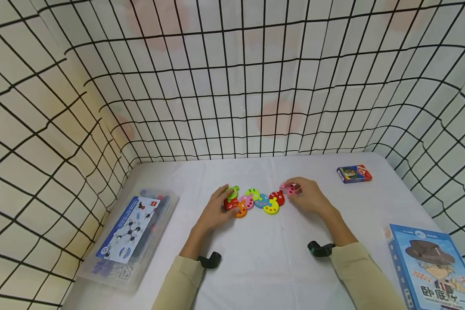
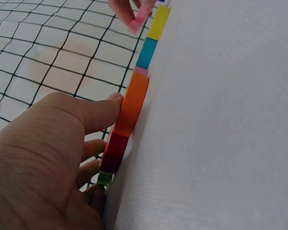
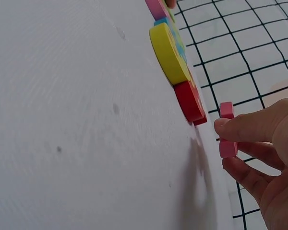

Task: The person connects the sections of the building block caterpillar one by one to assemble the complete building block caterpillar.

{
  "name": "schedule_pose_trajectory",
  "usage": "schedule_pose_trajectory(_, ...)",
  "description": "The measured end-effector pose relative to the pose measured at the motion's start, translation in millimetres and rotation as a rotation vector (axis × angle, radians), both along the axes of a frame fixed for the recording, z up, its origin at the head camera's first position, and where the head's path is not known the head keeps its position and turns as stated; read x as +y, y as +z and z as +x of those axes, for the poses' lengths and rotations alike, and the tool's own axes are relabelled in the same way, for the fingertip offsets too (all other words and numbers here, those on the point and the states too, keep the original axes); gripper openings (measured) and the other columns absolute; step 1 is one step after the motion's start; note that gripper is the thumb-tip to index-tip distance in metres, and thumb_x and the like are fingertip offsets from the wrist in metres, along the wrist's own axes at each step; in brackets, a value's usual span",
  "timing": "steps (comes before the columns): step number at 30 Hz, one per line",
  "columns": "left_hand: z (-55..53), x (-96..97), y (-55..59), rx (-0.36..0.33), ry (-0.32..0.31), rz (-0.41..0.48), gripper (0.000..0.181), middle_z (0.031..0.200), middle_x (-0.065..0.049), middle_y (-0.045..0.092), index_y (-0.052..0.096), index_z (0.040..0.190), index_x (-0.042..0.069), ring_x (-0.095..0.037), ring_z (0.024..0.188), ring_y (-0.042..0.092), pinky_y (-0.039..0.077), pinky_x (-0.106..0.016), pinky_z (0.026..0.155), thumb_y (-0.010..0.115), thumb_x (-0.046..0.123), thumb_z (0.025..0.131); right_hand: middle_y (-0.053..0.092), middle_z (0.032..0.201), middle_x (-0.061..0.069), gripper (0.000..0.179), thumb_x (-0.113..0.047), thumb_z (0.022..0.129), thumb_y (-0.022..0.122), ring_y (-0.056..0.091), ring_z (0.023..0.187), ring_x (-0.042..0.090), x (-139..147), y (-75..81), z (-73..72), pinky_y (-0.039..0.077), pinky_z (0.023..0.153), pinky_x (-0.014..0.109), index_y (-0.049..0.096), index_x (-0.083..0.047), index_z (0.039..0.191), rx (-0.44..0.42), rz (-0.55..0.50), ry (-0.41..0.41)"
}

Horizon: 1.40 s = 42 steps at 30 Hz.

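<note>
A wavy row of flat, numbered puzzle pieces lies linked on the white table. From the left it runs through a green end piece [image 1: 233, 192], a red piece [image 1: 230, 204], an orange piece [image 1: 241, 210], pink, green and blue pieces, a yellow piece [image 1: 271, 207] and a red piece [image 1: 277, 198]. My left hand [image 1: 214, 211] holds the row's left end, thumb against the orange piece and fingers curled around the far side. Just off the right end, my right hand [image 1: 311, 199] pinches a pink spotted puzzle piece [image 3: 227, 148] above the table, apart from the row.
A clear plastic case [image 1: 155, 241] with a molecule-picture sheet stands at left. At the back right lies a small card box [image 1: 354, 173]. A blue game box [image 1: 430, 267] is at front right. Black wire mesh [image 1: 224, 82] encloses the table's back and sides.
</note>
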<state>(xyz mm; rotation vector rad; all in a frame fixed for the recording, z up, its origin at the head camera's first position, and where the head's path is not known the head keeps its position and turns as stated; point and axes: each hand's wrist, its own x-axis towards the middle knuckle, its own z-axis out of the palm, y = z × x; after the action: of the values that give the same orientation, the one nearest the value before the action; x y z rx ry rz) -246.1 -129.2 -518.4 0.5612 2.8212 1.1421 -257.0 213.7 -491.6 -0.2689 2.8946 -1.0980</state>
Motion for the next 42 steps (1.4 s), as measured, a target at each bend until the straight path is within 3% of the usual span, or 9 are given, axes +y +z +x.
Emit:
schedule_pose_trajectory(30, -2.5, 5.0, 1.3, 0.0, -0.002, -0.023, 0.07, 0.169, -0.005, 0.031, 0.048, 0.155, 0.016, -0.031, 0.158, 0.024, 0.03, -0.057, 0.124, 0.071, 0.035, 0.092, 0.058, 0.146, 0.019, 0.038, -0.001, 0.096, 0.066, 0.063, 0.118, 0.037, -7, -6.2, -7.6, 0.054, 0.102, 0.053, 0.068, -0.008, 0.133, 0.028, 0.078, 0.103)
schedule_pose_trajectory(37, -3.4, 4.1, -0.6, -0.002, 0.007, -0.033, 0.071, 0.169, -0.004, 0.03, 0.047, 0.156, 0.018, -0.03, 0.158, 0.025, 0.03, -0.056, 0.124, 0.071, 0.036, 0.091, 0.059, 0.143, 0.019, 0.039, -0.007, 0.097, 0.068, 0.062, 0.121, 0.04, -2, -3.3, -2.4, 0.053, 0.104, 0.055, 0.064, -0.007, 0.136, 0.013, 0.037, 0.055)
schedule_pose_trajectory(42, -1.8, 2.4, -2.6, -0.001, 0.013, -0.039, 0.072, 0.168, -0.005, 0.031, 0.048, 0.155, 0.018, -0.031, 0.157, 0.026, 0.031, -0.057, 0.123, 0.07, 0.037, 0.09, 0.062, 0.137, 0.02, 0.041, -0.017, 0.097, 0.07, 0.062, 0.12, 0.04, 10, -1.9, 9.6, 0.054, 0.102, 0.056, 0.062, -0.007, 0.136, 0.025, 0.028, -0.002)
